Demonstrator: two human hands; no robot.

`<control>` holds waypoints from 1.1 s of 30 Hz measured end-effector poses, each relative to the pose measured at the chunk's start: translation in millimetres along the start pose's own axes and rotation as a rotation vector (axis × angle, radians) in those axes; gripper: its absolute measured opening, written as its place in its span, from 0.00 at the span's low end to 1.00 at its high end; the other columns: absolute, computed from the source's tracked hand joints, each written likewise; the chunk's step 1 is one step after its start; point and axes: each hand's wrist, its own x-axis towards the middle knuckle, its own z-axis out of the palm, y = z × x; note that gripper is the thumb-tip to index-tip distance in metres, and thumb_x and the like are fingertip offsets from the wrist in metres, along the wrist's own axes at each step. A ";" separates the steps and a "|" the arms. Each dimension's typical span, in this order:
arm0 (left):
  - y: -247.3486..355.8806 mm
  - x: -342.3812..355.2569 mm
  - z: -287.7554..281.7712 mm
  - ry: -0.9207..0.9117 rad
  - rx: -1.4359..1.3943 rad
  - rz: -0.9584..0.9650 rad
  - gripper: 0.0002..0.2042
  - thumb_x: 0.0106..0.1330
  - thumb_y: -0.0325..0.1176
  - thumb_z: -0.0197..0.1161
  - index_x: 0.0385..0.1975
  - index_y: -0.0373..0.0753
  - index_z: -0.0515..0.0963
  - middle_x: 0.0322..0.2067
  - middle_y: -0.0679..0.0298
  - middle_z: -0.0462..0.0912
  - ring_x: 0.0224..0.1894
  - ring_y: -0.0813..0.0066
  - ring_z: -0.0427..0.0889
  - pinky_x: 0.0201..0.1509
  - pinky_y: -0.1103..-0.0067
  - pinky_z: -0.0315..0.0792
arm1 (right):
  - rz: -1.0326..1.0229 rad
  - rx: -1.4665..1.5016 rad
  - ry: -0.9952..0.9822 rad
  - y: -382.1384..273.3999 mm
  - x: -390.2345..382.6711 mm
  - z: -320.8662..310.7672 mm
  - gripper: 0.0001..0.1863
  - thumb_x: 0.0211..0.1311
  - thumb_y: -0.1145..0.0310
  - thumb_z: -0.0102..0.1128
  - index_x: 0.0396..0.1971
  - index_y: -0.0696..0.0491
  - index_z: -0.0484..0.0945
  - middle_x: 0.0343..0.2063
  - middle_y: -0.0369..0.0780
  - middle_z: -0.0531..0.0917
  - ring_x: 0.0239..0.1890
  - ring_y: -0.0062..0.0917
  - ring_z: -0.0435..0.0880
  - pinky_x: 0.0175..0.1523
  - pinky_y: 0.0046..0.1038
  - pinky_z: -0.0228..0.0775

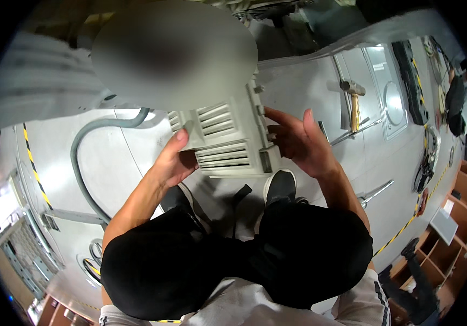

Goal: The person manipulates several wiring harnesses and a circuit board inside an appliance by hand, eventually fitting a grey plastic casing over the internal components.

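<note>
A light grey plastic housing with rows of slotted vents [223, 156] is in front of me, above my shoes. My left hand [172, 163] grips its left edge, thumb on the upper face and fingers curled beneath. At its right edge, my right hand [303, 138] has its thumb raised and its fingers apart; their tips reach the side and are partly hidden. A blurred grey oval [174, 70] covers the housing's far end, so I cannot tell whether that end is attached to anything.
A large grey body [32, 87] spans the far side. A grey hose [79, 157] curves on the left. A hammer [354, 106], metal rods and a wrench-like tool [377, 193] lie right, near a pale panel [388, 92]. Another person [464, 100] and wooden shelves [445, 244] are farther right.
</note>
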 end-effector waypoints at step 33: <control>6.0 18.2 48.5 -0.211 0.504 -0.122 0.38 0.67 0.57 0.48 0.67 0.39 0.44 0.62 0.52 0.61 0.61 0.62 0.65 0.61 0.62 0.65 | -0.150 0.281 0.336 -54.6 40.9 -23.9 0.21 0.59 0.58 0.60 0.45 0.58 0.74 0.39 0.42 0.81 0.38 0.29 0.82 0.40 0.31 0.78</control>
